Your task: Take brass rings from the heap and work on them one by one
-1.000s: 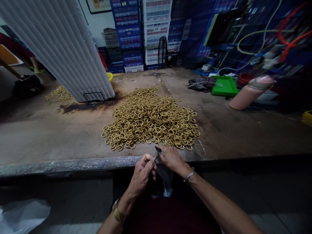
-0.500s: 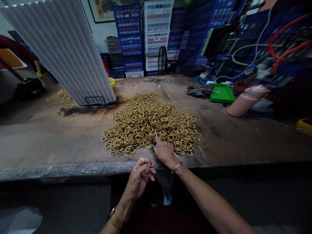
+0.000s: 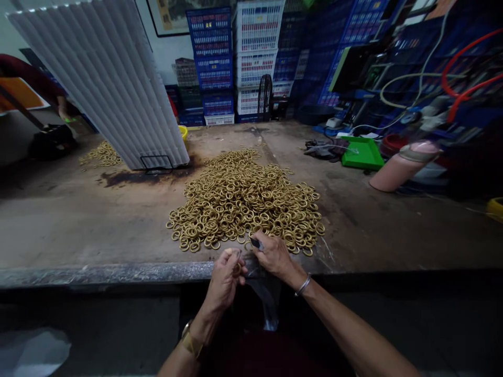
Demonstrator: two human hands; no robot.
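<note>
A wide heap of brass-coloured rings (image 3: 247,193) lies on the worktable before me. My left hand (image 3: 223,280), at the table's front edge, pinches one small ring (image 3: 236,269) between thumb and fingers. My right hand (image 3: 277,257) is closed around a small dark tool (image 3: 257,243) whose kind I cannot make out. It rests at the near side of the heap, with a loose ring (image 3: 248,245) by its fingertips. Below the edge, between my forearms, hangs a strip of clear plastic (image 3: 270,303).
A tall white corrugated panel (image 3: 106,89) leans in a black wire stand at left, with more rings behind it. To the right are a green tray (image 3: 362,153), a dark cloth (image 3: 324,148) and a pink cylinder (image 3: 404,167). Stacked crates (image 3: 257,65) stand behind. Another person's arm shows far left.
My right hand has drawn back from the heap, slightly down and to the right, with the dark tool. My left hand has risen a little and turned, still pinching the ring.
</note>
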